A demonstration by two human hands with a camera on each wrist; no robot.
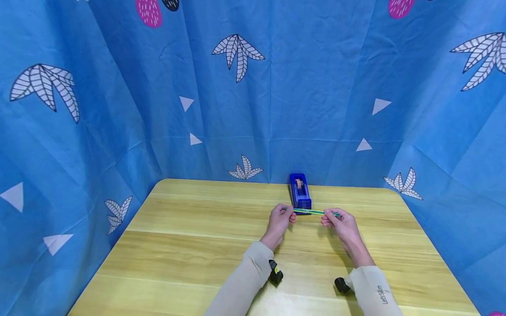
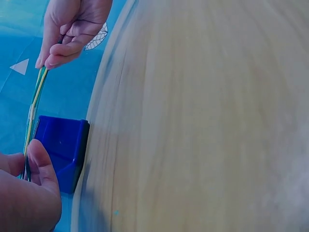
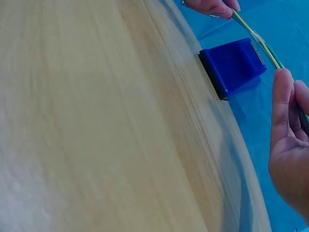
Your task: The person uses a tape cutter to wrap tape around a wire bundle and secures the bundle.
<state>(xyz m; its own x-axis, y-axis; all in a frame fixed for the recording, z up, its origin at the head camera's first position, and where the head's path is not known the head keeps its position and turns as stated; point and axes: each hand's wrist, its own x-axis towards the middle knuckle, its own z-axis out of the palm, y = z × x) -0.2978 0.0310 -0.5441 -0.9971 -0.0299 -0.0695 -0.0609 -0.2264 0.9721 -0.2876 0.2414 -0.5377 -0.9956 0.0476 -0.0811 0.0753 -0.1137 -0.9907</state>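
Note:
A bundle of thin yellow and green wires (image 1: 310, 212) runs nearly level between the two hands, in front of the tape dispenser. My left hand (image 1: 280, 223) pinches its left end between thumb and fingers. The other end is pinched by my right hand (image 1: 343, 224), with short tips sticking out past the fingers. A pale patch like clear tape (image 3: 258, 36) shows partway along the wires in the right wrist view. Just behind the bundle stands a blue tape dispenser (image 1: 293, 193) holding a small roll of tape (image 1: 299, 183).
The wooden table (image 1: 189, 228) has rounded back corners. Blue patterned curtain (image 1: 324, 87) hangs behind it and along both sides. Black wrist cameras (image 1: 275, 273) are strapped at both sleeves, close above the tabletop.

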